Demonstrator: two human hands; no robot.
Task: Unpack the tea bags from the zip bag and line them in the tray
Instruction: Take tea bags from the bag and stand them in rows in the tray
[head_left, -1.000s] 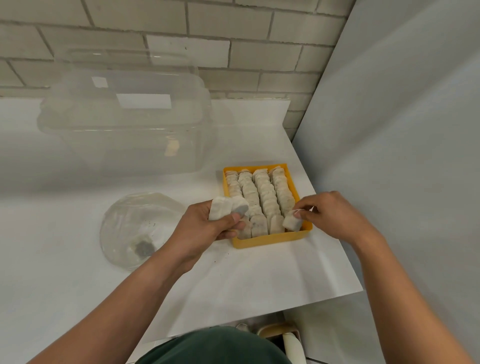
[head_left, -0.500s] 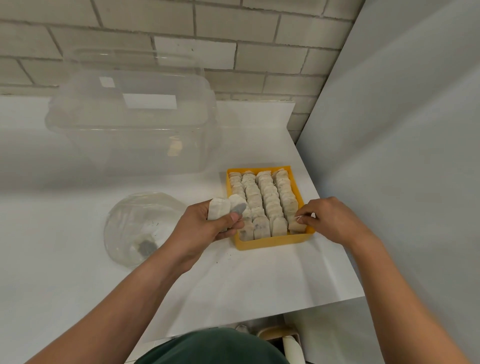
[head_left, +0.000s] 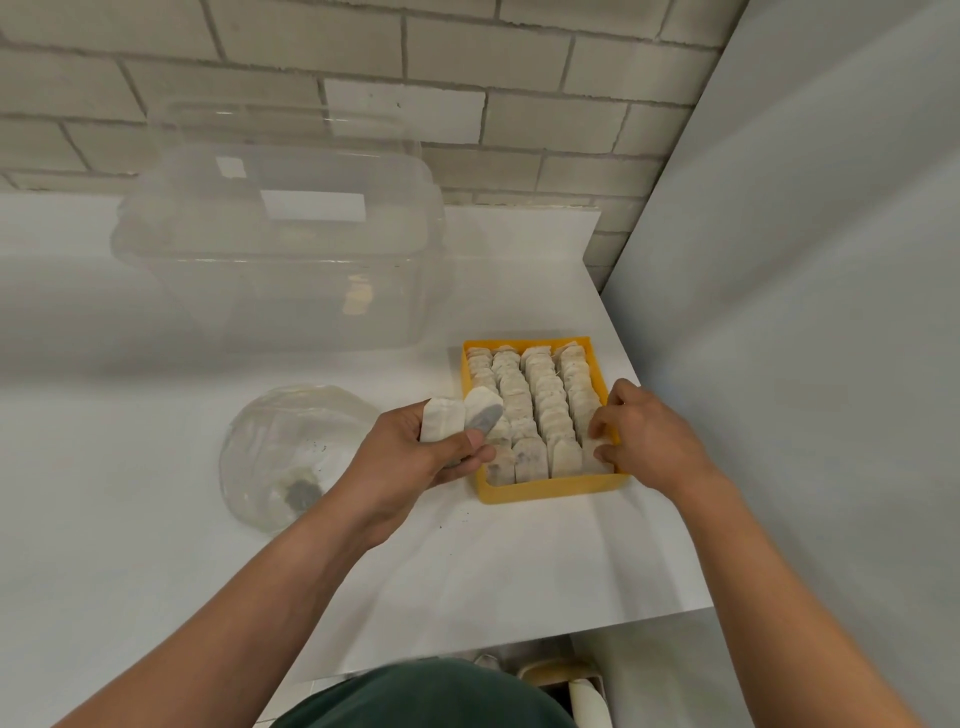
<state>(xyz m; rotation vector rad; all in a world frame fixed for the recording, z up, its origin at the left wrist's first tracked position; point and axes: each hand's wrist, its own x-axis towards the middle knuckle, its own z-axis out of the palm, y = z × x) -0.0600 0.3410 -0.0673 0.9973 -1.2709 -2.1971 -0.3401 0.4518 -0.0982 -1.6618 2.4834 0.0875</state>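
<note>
Nearest to me, at six o'clock, a bit of dark green clothing (head_left: 426, 693) shows under the edge of the white worktop (head_left: 519, 571), and both bare forearms reach up from there.

The left hand (head_left: 410, 462) sits just left of centre, curled around a small clutch of tea bags (head_left: 457, 420); the thumb lies across them and two pale bags poke out above the fingers toward one o'clock. The right hand (head_left: 649, 441) is at about three o'clock of it, fingers bent and fairly narrow, their tips pressing down on the nearest bag of the rightmost row in the yellow tray (head_left: 550, 491). Whether it is pinching that bag or only pushing it, I cannot tell.

The tray lies between the two hands, touching the left knuckles at its near left corner. Inside it four rows of tea bags (head_left: 535, 410) stand on edge, overlapping, running toward twelve o'clock.

At nine o'clock of the left hand the clear zip bag (head_left: 291, 452) lies slumped on the worktop, with a dark grey lump and some specks in it.

Further back, toward eleven o'clock, stands a large clear plastic tub (head_left: 280, 249), and behind it a pale brick wall (head_left: 363, 62). A plain grey panel (head_left: 805, 312) closes off the right side.
</note>
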